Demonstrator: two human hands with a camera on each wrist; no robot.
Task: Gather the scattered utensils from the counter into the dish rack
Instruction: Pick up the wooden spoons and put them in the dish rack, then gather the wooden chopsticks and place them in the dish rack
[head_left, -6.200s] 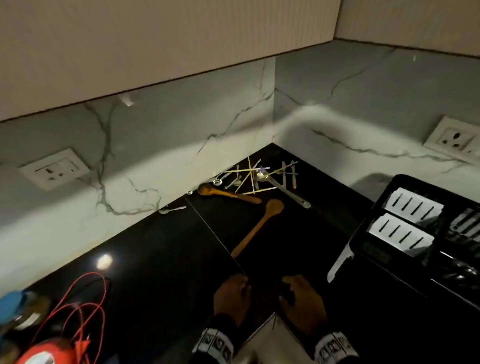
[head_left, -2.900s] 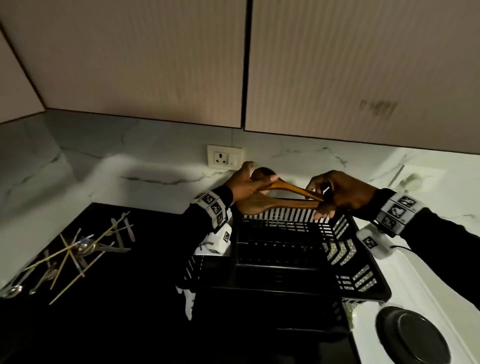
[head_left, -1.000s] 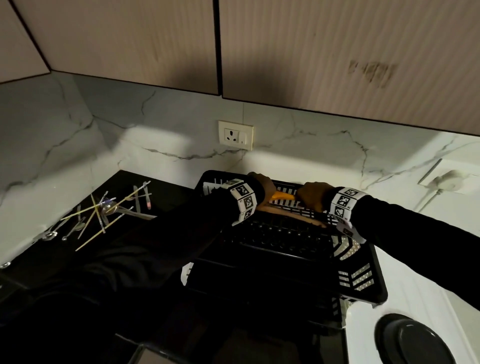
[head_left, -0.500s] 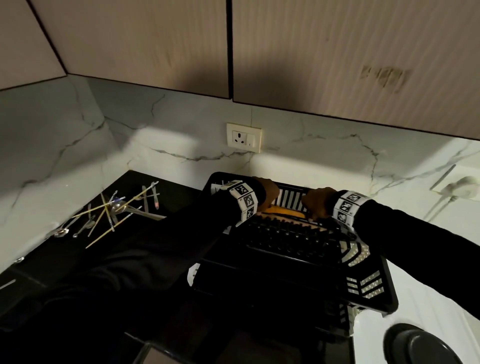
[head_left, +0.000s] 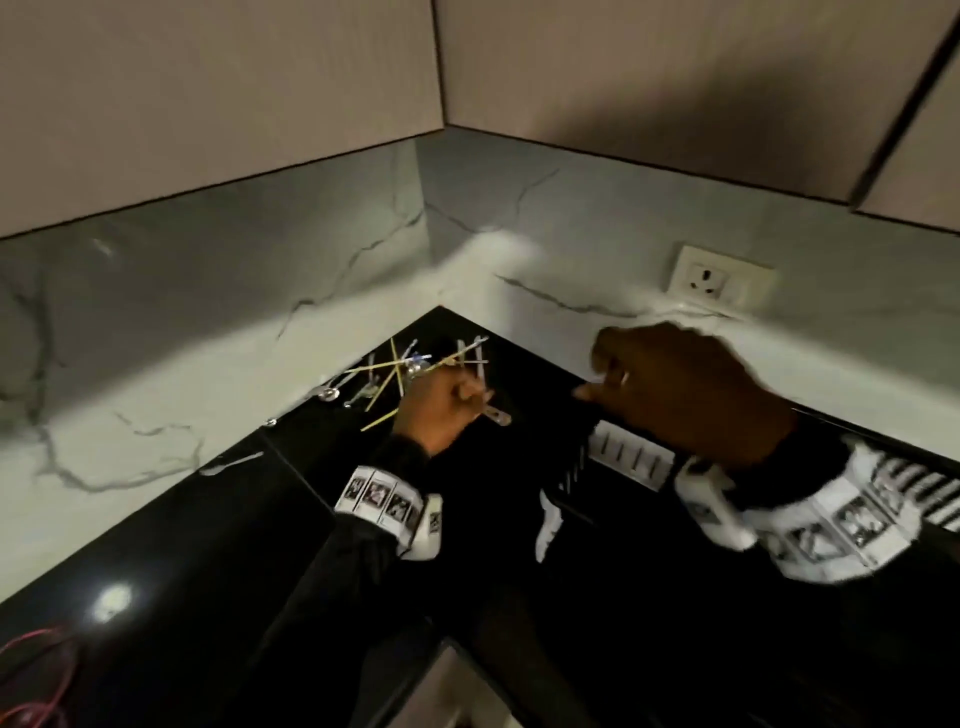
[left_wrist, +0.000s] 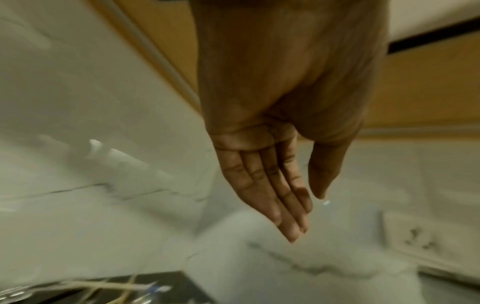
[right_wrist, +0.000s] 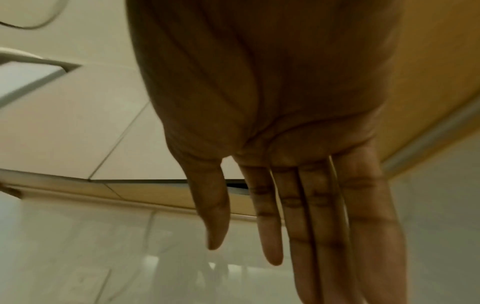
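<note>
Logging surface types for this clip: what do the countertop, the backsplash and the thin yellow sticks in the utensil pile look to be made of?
Countertop: polished black stone or similar, judging by the sharp glossy reflection of a light.
Backsplash: white marble or marble-look tile with grey veins; which one cannot be told.
Thin yellow sticks: pale, matte, straight, probably wood or bamboo, though plastic is possible.

Your left hand (head_left: 441, 410) covers part of the utensil pile (head_left: 405, 369), so contact with any piece cannot be confirmed. Your right hand (head_left: 691, 389) is motion-blurred and hides most of the dish rack (head_left: 631, 457), whose right side is cut off. The red cable (head_left: 36, 670) runs off the lower left edge.
</note>
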